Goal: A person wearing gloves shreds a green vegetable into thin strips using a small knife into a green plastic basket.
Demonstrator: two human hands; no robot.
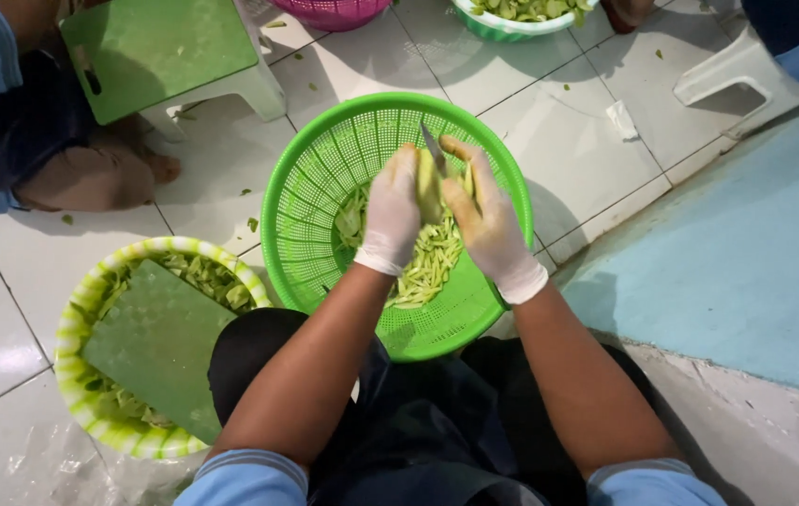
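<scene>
Both my hands wear white gloves and meet over a green plastic basket [315, 178] on the tiled floor. My left hand [390, 211] grips a pale green fruit piece [428, 186]. My right hand [488, 225] holds a knife [432, 147], its blade pointing away from me against the fruit. Thin pale green strips [432, 262] lie heaped in the basket under my hands.
A yellow-green striped basket [76, 319] at my left knee holds peelings and a green cutting board [160, 342]. Another person sits at the far left beside a green stool [160, 47]. A pink basket [329, 11] and a bowl of green pieces [512, 14] stand farther off. A blue mat [746, 253] lies right.
</scene>
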